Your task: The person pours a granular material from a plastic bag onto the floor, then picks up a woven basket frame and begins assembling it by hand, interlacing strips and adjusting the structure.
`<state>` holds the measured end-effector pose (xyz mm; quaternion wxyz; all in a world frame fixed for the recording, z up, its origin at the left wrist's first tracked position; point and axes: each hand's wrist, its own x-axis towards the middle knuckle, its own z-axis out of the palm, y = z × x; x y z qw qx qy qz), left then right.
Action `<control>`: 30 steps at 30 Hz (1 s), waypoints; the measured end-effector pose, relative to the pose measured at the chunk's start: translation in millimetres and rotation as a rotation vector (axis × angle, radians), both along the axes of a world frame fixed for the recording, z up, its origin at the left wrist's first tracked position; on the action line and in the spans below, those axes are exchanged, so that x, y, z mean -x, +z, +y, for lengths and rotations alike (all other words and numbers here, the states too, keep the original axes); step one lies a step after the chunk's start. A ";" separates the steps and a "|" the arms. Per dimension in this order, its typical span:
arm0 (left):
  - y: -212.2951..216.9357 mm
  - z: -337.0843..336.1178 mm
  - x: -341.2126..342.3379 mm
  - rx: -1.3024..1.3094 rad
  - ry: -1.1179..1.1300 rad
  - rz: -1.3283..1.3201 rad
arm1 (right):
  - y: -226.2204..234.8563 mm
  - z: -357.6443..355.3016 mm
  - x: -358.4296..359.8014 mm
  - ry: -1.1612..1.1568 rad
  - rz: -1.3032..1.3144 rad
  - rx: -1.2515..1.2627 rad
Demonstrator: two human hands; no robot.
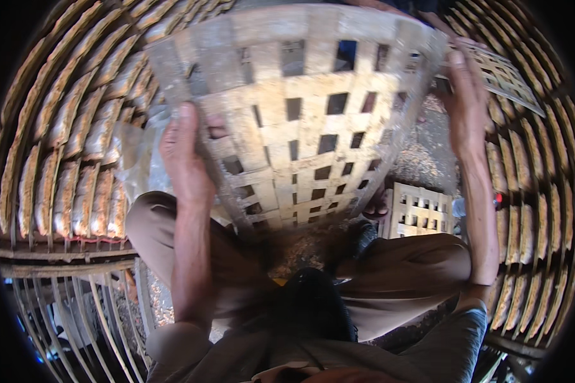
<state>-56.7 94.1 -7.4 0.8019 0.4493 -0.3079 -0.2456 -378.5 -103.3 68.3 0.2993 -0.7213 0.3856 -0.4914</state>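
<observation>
Two hands are clamped on one woven bamboo basket (300, 108), held up in front of the chest above the knees. Fingers of the left hand (185, 159) are wrapped round the basket's left edge, thumb laid flat on the outer weave, one fingertip seen poking through a gap. Over on the other side, the right hand (466, 112) is gripped on the right rim, fingers curled over it. The basket is tipped on its side: its narrow base is pointed down and toward the person, its wide mouth up and away, so the long axis is run from the lap outward. Nothing inside it can be made out; only square holes in the weave are shown. A second, smaller lattice piece (421, 207) is seen on the ground just past the right knee. Racks (76, 159) are ranged on both sides, filled with rows of pale oblong pieces laid side by side.
</observation>
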 end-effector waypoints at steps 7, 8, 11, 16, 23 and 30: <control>7.6 1.7 -8.2 -0.111 0.006 0.048 | -47.1 2.1 -5.8 0.242 -0.079 -0.511; 9.4 0.9 -5.6 -0.134 -0.027 0.021 | -45.7 5.6 -7.2 0.224 -0.115 -0.517; 18.8 -1.2 -2.1 -0.112 -0.303 0.106 | -26.7 7.7 -12.9 0.125 -0.199 -0.438; 11.6 -18.1 9.5 -0.309 -0.371 -0.068 | -17.2 6.4 -2.7 0.041 -0.392 -0.428; 22.5 -25.3 36.1 -0.321 -0.227 -0.015 | -12.2 -4.5 27.4 -0.217 -0.286 -0.310; 44.1 -28.2 55.4 -0.287 -0.260 -0.012 | 49.8 77.6 -1.7 -0.101 0.432 0.395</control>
